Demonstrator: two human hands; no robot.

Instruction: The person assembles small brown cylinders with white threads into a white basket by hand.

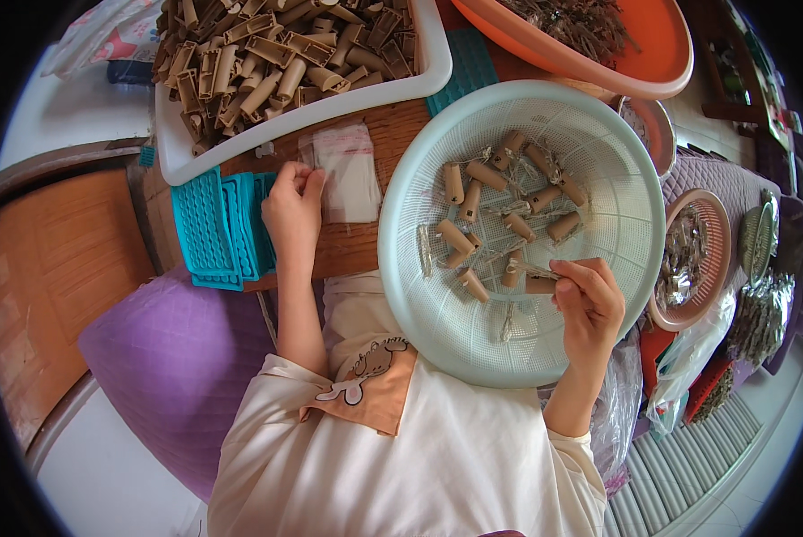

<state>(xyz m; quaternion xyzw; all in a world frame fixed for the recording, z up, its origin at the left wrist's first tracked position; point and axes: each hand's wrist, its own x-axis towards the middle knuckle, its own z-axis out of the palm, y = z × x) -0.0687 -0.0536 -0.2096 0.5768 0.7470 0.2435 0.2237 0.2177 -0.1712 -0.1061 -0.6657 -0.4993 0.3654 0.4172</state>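
My left hand has its thumb and fingertips pinched at the left edge of a stack of clear plastic bags on the wooden table. My right hand reaches over a pale green mesh basket at my lap. Its thumb and fingers pinch the end of a thin, pale bundled cord, beside a brown tube. Several more brown tubes lie scattered in the basket, many with similar shiny bundles beside or attached to them.
A white bin heaped with brown plastic pieces stands at the back left. Teal textured trays are stacked left of my left hand. An orange basin is at the back right, and a pink basket stands at the right.
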